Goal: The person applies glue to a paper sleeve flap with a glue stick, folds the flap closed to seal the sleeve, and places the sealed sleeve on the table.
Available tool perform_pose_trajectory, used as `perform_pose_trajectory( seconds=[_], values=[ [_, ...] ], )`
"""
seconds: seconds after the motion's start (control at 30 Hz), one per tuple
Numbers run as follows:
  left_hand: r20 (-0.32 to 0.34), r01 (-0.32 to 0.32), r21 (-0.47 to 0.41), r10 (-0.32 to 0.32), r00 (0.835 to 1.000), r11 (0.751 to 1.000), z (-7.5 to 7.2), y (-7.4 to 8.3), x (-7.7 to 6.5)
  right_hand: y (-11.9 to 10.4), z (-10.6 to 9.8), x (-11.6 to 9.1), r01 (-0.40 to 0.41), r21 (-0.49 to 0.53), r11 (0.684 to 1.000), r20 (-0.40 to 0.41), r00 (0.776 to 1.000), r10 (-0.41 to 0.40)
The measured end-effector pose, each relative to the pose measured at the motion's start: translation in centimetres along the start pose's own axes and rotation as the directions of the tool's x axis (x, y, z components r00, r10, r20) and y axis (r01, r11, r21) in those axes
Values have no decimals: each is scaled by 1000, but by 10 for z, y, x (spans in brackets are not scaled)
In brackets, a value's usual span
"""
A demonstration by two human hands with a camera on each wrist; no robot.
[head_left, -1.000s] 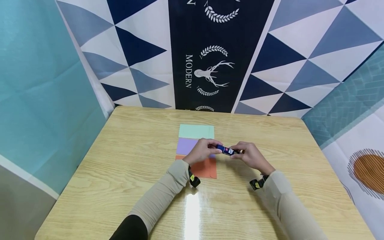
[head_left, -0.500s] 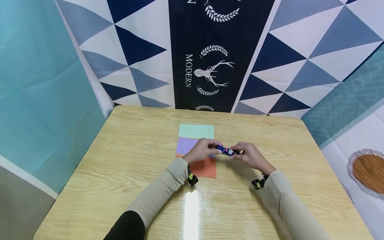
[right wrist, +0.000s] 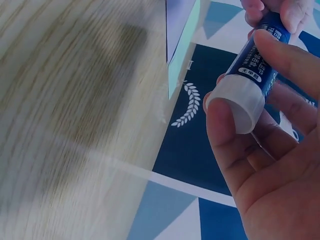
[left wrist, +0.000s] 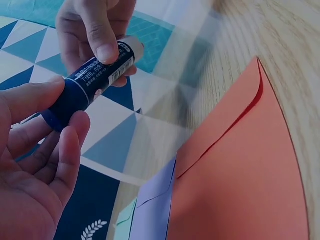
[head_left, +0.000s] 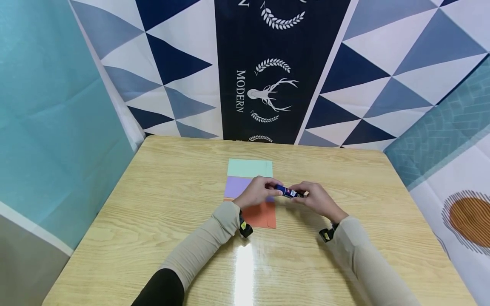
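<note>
A dark blue glue stick (head_left: 289, 192) with a white base (right wrist: 245, 100) is held between both hands, raised over the table. My left hand (head_left: 254, 192) pinches its blue cap end (left wrist: 70, 102) between thumb and fingers. The right hand (head_left: 318, 199) grips the printed barrel close to the base, thumb along its side. Under and beside the left hand lie three overlapping envelopes: mint (head_left: 249, 167) at the back, purple (head_left: 236, 187) in the middle, orange (head_left: 262, 216) nearest me. The left hand hides part of the purple and orange ones.
The envelopes lie on a light wood-grain table (head_left: 176, 178). Behind it hangs a patterned cloth (head_left: 183, 63) with triangles and a deer print. Teal cloth (head_left: 69, 106) covers the left side. Both wrists wear small black cameras (head_left: 246, 229).
The right hand has shifted slightly left along the glue stick, and the pale base end now shows beyond its fingers. The left hand and the envelopes look nearly still.
</note>
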State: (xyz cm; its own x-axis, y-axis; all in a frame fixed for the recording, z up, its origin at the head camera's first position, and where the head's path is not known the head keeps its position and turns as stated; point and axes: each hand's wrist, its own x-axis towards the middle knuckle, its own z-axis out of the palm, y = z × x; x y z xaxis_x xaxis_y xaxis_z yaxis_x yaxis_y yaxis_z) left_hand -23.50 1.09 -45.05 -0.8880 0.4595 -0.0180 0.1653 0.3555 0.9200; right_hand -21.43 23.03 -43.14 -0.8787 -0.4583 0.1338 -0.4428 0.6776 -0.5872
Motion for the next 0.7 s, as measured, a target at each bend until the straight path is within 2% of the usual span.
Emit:
perform_pose_trajectory(
  seconds=[0.13,0.4,0.7],
  values=[
    [-5,9,-24,-9,1000,1000,-1,1,-3,0,1,1,13,8,1000,1,1000,-13],
    [-9,-15,-40,15,1000,999,3,-2,-4,3,0,0,18,22,1000,19,1000,-18],
    [-26,-11,-94,9,1000,996,3,1,-3,1,-6,3,17,-15,1000,23,1000,-16]
  ],
)
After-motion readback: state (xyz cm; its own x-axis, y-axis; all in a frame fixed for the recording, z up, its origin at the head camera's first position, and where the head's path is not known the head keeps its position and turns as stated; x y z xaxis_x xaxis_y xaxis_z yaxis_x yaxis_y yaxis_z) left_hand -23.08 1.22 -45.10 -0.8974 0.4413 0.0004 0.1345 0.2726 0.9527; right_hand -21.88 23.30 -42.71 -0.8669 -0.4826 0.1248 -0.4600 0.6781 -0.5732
